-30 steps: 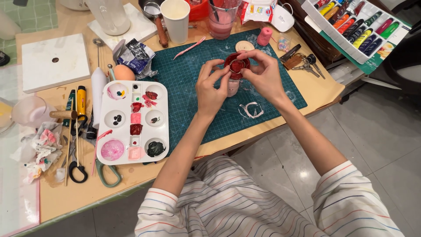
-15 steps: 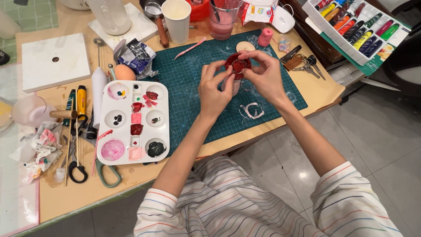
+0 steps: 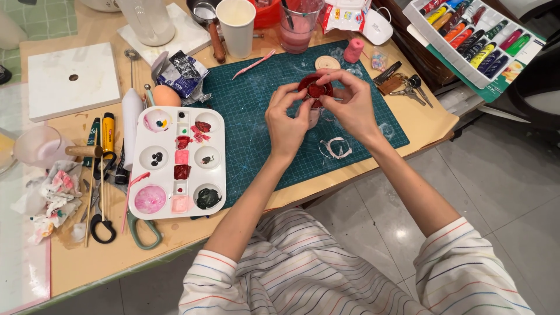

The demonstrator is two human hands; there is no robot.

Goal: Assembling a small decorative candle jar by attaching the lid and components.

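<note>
Both hands hold a small dark red flower-shaped piece (image 3: 315, 89) above a green cutting mat (image 3: 256, 116). My left hand (image 3: 287, 119) pinches its left side with thumb and fingers. My right hand (image 3: 352, 102) grips its right and top edge. Under the hands, partly hidden, a small clear cup (image 3: 314, 116) stands on the mat. A twisted white scrap (image 3: 336, 147) lies on the mat just below my right wrist.
A white paint palette (image 3: 178, 160) with red, pink and dark paints lies left of the mat. Scissors (image 3: 100, 204), brushes and stained tissue (image 3: 49, 198) sit farther left. A paper cup (image 3: 236, 26), pink water jar (image 3: 297, 29), keys (image 3: 405, 87) and a paint tube tray (image 3: 472, 41) line the back and right.
The hands have shifted slightly on the red piece, turning it between the fingers. Everything else on the table stays put.
</note>
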